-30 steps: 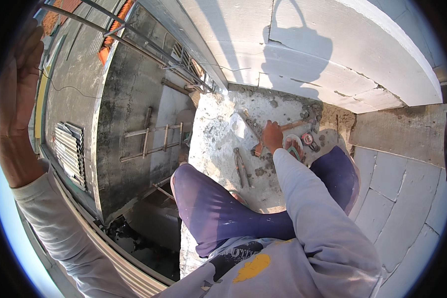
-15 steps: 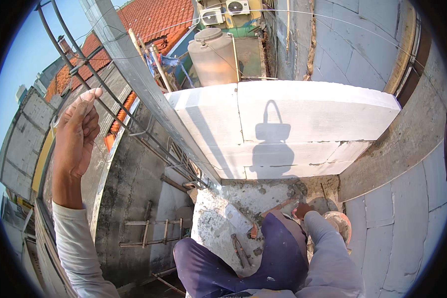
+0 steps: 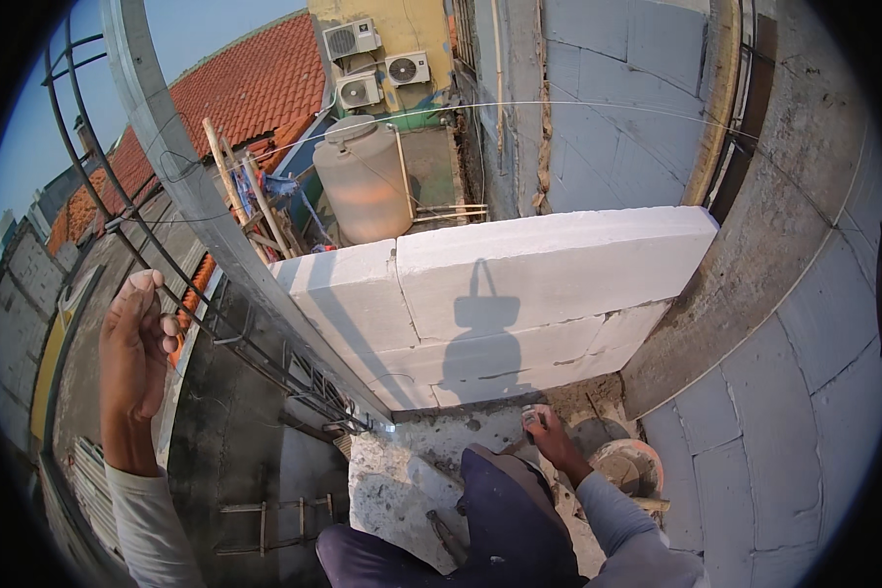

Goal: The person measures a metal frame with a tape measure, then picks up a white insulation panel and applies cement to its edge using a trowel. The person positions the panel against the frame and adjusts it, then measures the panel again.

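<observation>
My left hand [image 3: 135, 343] is raised on the left beside dark steel rebar [image 3: 147, 257], thumb and fingertips pinched together. Whatever lies in the pinch, if anything, is too small to make out. Low down, near the foot of the white block wall [image 3: 559, 257], my right hand [image 3: 551, 438] has its fingers curled closed. What they hold, if anything, cannot be told. An orange-rimmed bucket [image 3: 660, 461] stands just right of that hand. Between my knees a pincer-like tool [image 3: 446, 537] lies on the mortar-spattered floor, partly behind my leg.
A grey metal post [image 3: 171, 137] leans across the left, along the rebar. A thin pale line [image 3: 559, 104] spans the view above the wall. Beyond it stand a water tank [image 3: 363, 186] and air-conditioner units [image 3: 359, 90]. A grey block wall [image 3: 755, 446] rises on the right.
The view has tilted up, showing more beyond the wall. My right hand has come forward from beside the bucket toward the wall's foot. My left hand stays raised and pinched by the rebar.
</observation>
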The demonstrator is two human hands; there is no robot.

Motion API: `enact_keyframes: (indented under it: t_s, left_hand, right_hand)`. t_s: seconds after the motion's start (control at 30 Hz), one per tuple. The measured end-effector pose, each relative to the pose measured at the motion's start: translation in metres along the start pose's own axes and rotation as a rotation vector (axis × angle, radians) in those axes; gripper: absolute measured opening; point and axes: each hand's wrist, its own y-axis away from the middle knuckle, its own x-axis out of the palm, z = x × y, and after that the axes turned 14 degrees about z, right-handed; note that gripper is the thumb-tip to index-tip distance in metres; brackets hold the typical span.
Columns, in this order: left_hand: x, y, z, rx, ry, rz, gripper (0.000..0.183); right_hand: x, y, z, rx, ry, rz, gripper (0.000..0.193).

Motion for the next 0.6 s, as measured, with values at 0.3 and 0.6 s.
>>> enact_keyframes:
  t_s: [0.3, 0.6]
  left_hand:
    - [0.038, -0.011, 0.008, -0.031, 0.158, 0.101, 0.021]
    - [0.010, -0.017, 0.039, 0.086, 0.186, 0.111, 0.016]
  right_hand:
    - [0.113, 0.059, 0.419, -1.168, 0.765, -0.116, 0.068]
    - [0.179, 0.037, 0.452, -1.218, 0.992, -0.126, 0.063]
